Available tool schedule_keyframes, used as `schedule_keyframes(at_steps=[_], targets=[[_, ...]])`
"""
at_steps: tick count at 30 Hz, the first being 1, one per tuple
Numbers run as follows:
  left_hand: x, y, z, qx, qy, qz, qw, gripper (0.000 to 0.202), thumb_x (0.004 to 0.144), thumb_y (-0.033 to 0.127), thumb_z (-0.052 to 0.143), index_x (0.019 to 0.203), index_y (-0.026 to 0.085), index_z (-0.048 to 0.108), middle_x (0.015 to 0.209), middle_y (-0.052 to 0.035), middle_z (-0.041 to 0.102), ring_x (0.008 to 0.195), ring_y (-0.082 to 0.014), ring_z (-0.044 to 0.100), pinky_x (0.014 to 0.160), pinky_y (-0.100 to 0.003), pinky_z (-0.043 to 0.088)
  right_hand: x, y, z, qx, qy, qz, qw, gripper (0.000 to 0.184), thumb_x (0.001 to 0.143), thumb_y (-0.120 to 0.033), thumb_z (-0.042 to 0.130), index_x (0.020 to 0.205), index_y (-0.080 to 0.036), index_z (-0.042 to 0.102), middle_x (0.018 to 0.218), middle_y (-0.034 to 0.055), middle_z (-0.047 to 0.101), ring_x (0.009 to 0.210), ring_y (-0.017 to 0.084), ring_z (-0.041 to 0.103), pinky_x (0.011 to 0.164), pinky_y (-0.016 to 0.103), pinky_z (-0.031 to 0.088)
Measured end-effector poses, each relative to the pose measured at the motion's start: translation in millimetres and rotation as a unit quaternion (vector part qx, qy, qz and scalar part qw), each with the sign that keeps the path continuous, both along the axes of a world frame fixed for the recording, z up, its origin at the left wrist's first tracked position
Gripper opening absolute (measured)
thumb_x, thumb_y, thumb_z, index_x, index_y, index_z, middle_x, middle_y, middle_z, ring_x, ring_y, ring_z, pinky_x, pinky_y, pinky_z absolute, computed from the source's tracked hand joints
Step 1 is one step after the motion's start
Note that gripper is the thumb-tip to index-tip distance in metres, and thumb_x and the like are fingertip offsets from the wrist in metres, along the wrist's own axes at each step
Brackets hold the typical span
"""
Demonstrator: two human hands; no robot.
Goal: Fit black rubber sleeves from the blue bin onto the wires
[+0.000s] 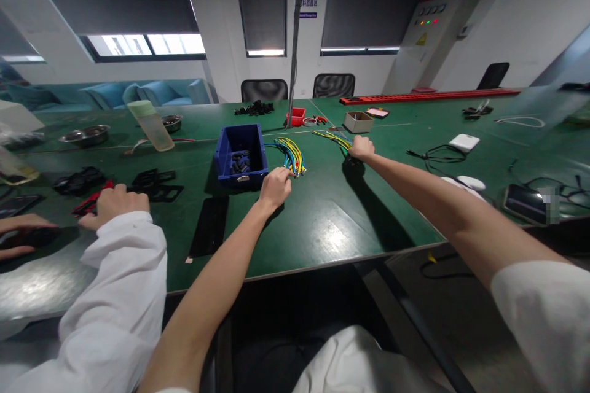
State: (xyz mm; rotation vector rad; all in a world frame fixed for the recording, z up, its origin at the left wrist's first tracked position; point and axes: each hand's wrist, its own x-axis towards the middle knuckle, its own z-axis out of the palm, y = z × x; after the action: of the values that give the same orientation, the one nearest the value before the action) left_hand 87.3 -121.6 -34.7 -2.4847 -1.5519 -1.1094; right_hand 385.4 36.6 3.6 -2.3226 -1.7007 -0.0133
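A bundle of yellow, blue and green cables (294,153) with metal end lugs lies curved on the green table. At its near end is my left hand (275,187), fingers pinched together on a cable end; the fingertips are partly hidden. Farther right, my right hand (362,148) is closed around the near end of a second bundle of yellow and green cables (335,138). Its fingers hide the ends it grips. Just left of the first bundle stands a blue bin (221,163) with small black parts inside.
A co-worker's hand (118,201) in a white sleeve rests at left near black frames (157,185). A black phone-like slab (209,227) lies before the bin. Behind are a red box (296,115), a small carton (358,123) and a pole (295,43). Black cords (431,153) lie at right.
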Motion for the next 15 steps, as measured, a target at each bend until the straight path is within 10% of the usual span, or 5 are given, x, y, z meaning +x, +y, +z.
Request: schedule_keyframes(at_steps=[7, 15], targets=[[-31.4, 1.1, 24.3, 0.097, 0.000, 0.297, 0.950, 0.027, 0.084, 0.024, 0.040, 0.096, 0.015, 0.063, 0.097, -0.0140, 0.064, 0.100, -0.0291, 0.054, 0.087, -0.041, 0.039, -15.6, -13.6, 7.7, 0.061, 0.051, -0.012, 0.997, 0.030, 0.081, -0.022, 0.054, 0.107, -0.013, 0.064, 0.107, 0.0199, 0.064, 0.105, 0.031, 0.060, 0.084, 0.038, 0.046], [-50.9, 11.2, 21.4, -0.096, 0.182, 0.319, 0.925, 0.066, 0.092, 0.046, 0.015, 0.091, 0.011, 0.071, 0.087, -0.0197, 0.069, 0.086, -0.0313, 0.064, 0.077, -0.042, 0.042, -102.2, -50.0, -10.2, 0.080, 0.179, 0.119, 0.973, 0.040, 0.087, -0.050, 0.045, 0.098, -0.020, 0.068, 0.098, 0.0122, 0.070, 0.097, 0.025, 0.063, 0.082, 0.032, 0.046]])
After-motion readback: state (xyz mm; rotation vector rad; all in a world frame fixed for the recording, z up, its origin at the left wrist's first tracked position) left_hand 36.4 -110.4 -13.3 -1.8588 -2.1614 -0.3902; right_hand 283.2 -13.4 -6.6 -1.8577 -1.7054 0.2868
